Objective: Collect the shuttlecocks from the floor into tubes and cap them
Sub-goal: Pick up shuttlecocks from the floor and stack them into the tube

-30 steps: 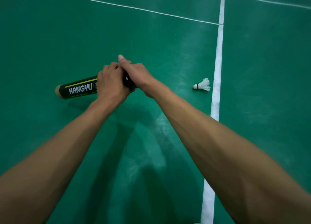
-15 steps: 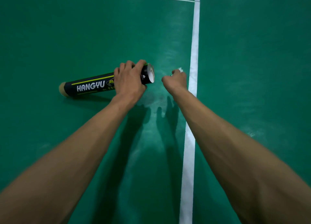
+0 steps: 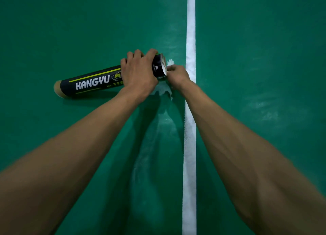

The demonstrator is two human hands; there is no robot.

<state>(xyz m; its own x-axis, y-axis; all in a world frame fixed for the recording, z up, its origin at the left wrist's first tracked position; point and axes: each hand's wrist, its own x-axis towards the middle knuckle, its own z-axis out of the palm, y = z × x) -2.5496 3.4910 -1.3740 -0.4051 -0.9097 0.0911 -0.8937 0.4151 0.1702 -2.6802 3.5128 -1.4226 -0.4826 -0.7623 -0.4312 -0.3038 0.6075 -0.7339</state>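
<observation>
A black tube [image 3: 91,82] printed HANGYU in white lies nearly level above the green floor, its tan capped end to the left. My left hand [image 3: 138,69] grips the tube near its open right end. My right hand [image 3: 177,76] holds a white feathered shuttlecock [image 3: 170,62] right at that open mouth; only a few feather tips show past my fingers. Whether the shuttlecock's cork is inside the tube is hidden by my hand.
A white court line [image 3: 190,111] runs from top to bottom just right of my hands. A pale scuffed patch [image 3: 163,91] marks the green floor [image 3: 255,76] beneath the tube's mouth. The shadows of both arms fall between them.
My right hand left the tube's mouth, picked the shuttlecock off the floor by the white line, and has brought it back to the open end. My left hand kept its grip on the tube.
</observation>
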